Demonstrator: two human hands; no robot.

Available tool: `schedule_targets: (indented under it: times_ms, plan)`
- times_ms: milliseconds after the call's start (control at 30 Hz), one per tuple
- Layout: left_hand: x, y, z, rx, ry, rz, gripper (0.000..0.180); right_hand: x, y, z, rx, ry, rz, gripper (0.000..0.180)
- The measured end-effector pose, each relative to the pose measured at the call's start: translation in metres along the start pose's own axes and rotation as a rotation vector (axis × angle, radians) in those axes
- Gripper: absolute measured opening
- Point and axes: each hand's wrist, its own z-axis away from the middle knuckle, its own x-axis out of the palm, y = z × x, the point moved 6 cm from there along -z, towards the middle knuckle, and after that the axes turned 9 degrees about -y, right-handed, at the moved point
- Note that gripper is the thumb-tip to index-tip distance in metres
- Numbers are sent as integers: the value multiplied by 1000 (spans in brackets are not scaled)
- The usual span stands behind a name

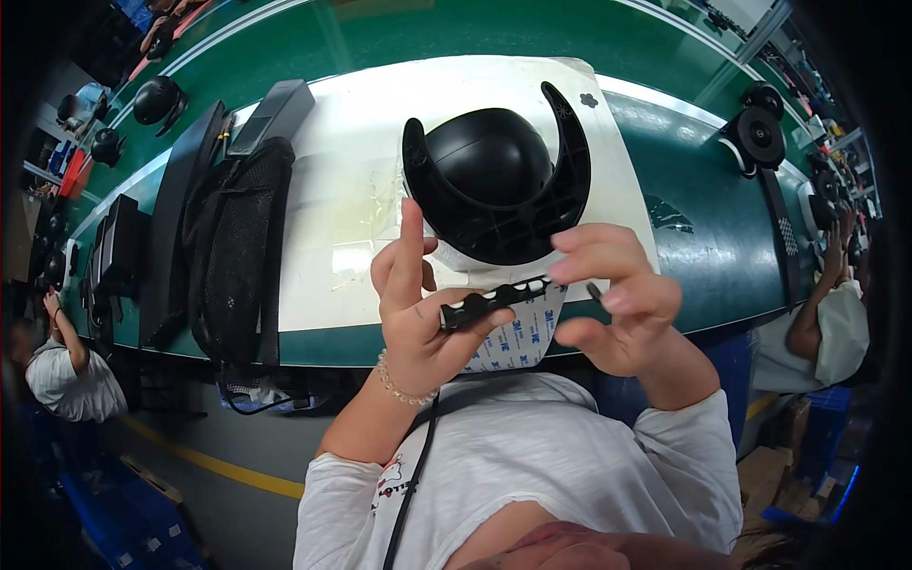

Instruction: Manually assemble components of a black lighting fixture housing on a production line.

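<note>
My left hand (418,318) grips a narrow black strip (475,306) with a row of white gaps along it, index finger pointing up. From the strip hangs a white backing sheet (521,340) with blue print. My right hand (632,304) is at the strip's right end, with a small dark piece (596,293) at the index fingertip; the thumb stands apart below it. Just beyond both hands rests a black rounded shell (489,157), cupped by a black crescent-shaped part (508,237) with two upturned horns.
A white mat (342,123) covers the green bench (655,123). On the left lie a black mesh bag (237,247) and a grey-black box (275,116). A round black device (755,138) stands at the right. Other people (71,375) work at both sides.
</note>
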Motion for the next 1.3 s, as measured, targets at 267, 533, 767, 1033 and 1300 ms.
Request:
schedule_targets:
  times_ms: [267,533,767,1033,1300]
  plan:
    - [1,7,4,130,7,-297,25,15,-1,-13,105,-253,288,36]
    - [-2,11,2,95,8,-231,29,10,-6,4,-140,32,188,57]
    - [-1,9,2,85,-24,-243,34,23,-7,14,-293,-89,279,41]
    - [-6,6,3,84,38,-167,35,11,-16,4,-208,-52,133,32]
    - [-7,8,1,96,21,-144,33,21,-15,-2,-231,-95,340,40]
